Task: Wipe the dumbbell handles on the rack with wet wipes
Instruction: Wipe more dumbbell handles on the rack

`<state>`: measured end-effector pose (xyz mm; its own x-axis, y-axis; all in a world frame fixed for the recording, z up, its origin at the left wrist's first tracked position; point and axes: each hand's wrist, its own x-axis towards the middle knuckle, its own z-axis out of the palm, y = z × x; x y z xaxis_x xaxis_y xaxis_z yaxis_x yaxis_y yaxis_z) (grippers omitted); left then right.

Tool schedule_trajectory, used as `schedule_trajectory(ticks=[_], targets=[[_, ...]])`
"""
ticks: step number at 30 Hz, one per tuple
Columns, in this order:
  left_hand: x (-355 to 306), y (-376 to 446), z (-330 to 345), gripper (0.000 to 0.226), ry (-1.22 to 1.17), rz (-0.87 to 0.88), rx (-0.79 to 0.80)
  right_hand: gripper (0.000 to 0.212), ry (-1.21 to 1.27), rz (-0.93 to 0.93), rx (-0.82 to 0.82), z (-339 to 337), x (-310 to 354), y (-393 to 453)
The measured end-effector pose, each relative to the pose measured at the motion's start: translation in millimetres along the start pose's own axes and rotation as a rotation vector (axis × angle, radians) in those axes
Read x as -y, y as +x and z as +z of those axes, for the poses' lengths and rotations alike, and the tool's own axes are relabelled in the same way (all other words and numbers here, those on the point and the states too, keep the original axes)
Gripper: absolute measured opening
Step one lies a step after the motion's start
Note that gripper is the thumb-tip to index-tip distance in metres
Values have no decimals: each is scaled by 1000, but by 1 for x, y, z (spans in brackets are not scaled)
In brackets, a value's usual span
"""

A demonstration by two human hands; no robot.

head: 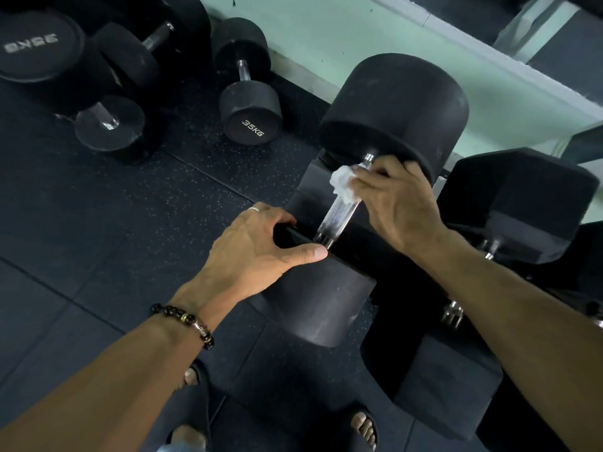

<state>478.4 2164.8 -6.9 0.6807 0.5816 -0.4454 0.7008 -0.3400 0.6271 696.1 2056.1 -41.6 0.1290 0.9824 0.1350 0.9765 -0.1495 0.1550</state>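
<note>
Dumbbell handle [337, 216], on rack: right hand [396, 207] fingers pinching crumpled wet wipe [344, 184] at its far end, left hand [261, 247] gripping near head [321, 305]; wiping apparently midway, neighbouring handle [489, 251] likely outstanding.

Loose 35KG dumbbell [249, 81] on the speckled rubber floor [114, 197], up-left of the left hand. More black dumbbells [109, 93] further left. Pale green wall [326, 37] beyond the right hand.
</note>
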Motion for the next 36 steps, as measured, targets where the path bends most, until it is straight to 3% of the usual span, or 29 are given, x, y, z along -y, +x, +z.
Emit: schedule_trajectory(ticks=[2,5,7,10,12,14,15,16,18,20,23,24,25,26,28,30,32,34,36], targets=[[0,0,0,67,-2,-1,1,32,49,-69,-49,3,16,-8],[-1,0,0,68,10,4,5,44,45,-352,32,-4,20,-16],[-1,0,0,68,16,5,9,42,-21,-251,20,-3,-1,-7],[2,1,0,69,11,3,4,33,-44,83,-7,5,2,-3],[1,0,1,69,4,2,10,32,55,-31,-4,8,25,-10],[0,0,0,70,12,6,10,38,114,-259,123,3,31,-15],[-1,0,0,70,17,6,9,41,80,-288,154,-1,23,-13],[-1,0,0,69,21,6,9,41,38,-247,112,-2,14,-8],[0,1,0,69,28,9,8,37,-44,4,9,2,-1,-1],[0,1,0,70,30,10,9,35,-49,160,10,11,7,-3],[1,2,0,70,34,13,14,38,161,-51,68,1,34,-14],[1,2,0,71,36,15,17,44,203,-156,181,-6,34,-16],[1,2,0,71,34,16,18,50,185,-213,282,-9,27,-16],[0,1,0,70,33,15,20,53,121,-227,260,-10,19,-13],[0,2,0,69,40,21,22,47,77,-44,79,-1,1,-4],[1,2,-1,71,49,23,21,41,8,171,0,9,1,-1],[1,2,0,75,46,18,31,42,76,147,-8,13,16,-11],[1,2,-1,75,45,13,35,53,298,32,-13,5,31,-26],[1,3,-2,75,53,15,38,46,549,131,-61,-7,42,-38]])
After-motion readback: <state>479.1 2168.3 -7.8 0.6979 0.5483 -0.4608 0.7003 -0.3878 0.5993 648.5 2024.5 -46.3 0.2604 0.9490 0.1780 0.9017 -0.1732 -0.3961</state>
